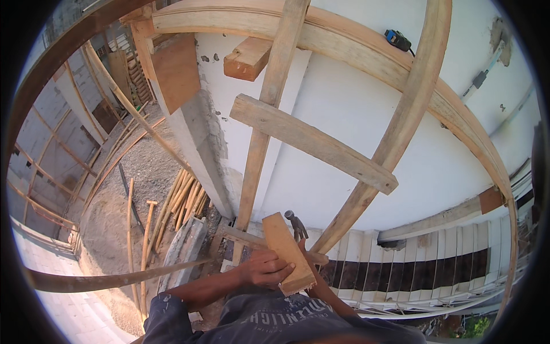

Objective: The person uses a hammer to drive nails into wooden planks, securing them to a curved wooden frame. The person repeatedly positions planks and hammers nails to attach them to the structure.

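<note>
My left hand (266,268) is closed around the edge of a short wooden board (286,246), which tilts in front of my chest. Just beyond the board, a claw hammer (295,222) shows its dark head. Its handle runs down behind the board to my right hand (302,245), which appears closed on it. Most of the right hand is hidden by the board; the forearm shows below. Both hands are near the lower rung (243,236) of a wooden ladder-like frame, whose upper rung (315,143) crosses two long rails.
A curved-looking timber beam (344,49) spans above, with a blue and black tape measure (397,40) on it. A wood block (247,59) juts out beside the left rail. Down left lie bamboo poles (182,198) on gravel. A white wall (355,103) stands behind.
</note>
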Demonstrator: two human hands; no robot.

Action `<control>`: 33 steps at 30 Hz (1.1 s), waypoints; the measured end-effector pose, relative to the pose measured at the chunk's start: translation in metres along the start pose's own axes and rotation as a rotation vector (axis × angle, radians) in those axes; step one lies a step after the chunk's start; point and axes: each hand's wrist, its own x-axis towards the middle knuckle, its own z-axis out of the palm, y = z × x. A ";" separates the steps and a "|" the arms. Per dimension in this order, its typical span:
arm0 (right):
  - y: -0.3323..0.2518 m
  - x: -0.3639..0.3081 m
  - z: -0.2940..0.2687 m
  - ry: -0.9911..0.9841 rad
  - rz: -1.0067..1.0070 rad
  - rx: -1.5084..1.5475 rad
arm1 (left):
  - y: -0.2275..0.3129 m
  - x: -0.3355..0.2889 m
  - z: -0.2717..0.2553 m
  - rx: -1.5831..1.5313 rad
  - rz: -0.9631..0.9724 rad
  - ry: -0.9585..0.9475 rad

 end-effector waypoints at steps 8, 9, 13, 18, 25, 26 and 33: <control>-0.041 0.047 0.050 -0.268 -0.264 0.008 | -0.017 -0.006 -0.001 -0.025 0.054 -0.156; -0.050 0.055 0.048 -0.273 -0.274 -0.038 | -0.023 -0.008 -0.010 0.025 -0.009 -0.251; -0.107 0.099 0.051 -0.342 -0.393 -0.035 | -0.041 -0.018 -0.032 0.270 -0.340 -0.205; -0.196 0.160 0.086 -0.677 -0.677 -0.039 | -0.050 -0.011 -0.015 0.081 -0.787 -0.027; -0.258 0.169 0.156 -0.469 -0.857 -0.014 | -0.091 0.043 0.034 -0.597 -1.258 0.343; -0.265 0.165 0.165 -0.442 -0.842 -0.019 | -0.101 0.051 0.037 -0.648 -1.246 0.374; -0.311 0.169 0.197 -0.907 -0.772 -0.221 | -0.158 0.084 0.060 -0.423 -0.994 0.535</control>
